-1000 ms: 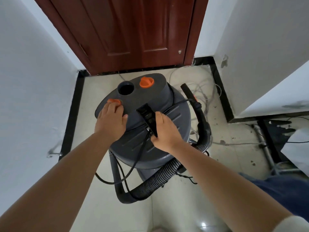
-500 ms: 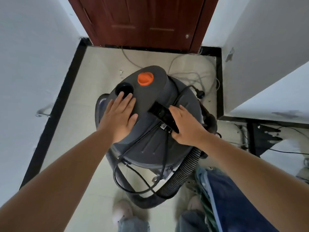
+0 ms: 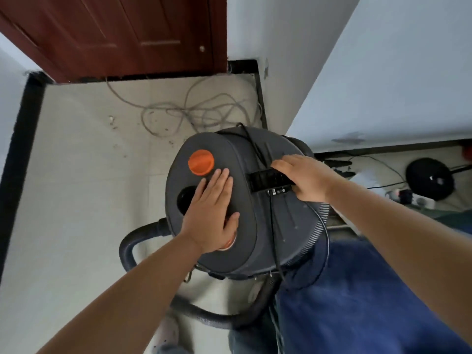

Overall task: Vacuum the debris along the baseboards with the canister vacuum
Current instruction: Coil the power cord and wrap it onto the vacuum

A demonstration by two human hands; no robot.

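Canister vacuum (image 3: 255,200) sits on the floor just short of the red door (image 3: 122,34). Left hand (image 3: 212,215) lies flat on its lid, right hand (image 3: 304,180) grips the black handle (image 3: 268,180). Looks bulky and heavy, so I'd haul it by that handle.

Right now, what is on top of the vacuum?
On the vacuum: an orange cap, the flat left hand, and the right hand holding the handle. The left palm hides something orange.

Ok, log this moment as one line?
left hand flat on vacuum lid | right hand grips handle | hose idle | debris remains
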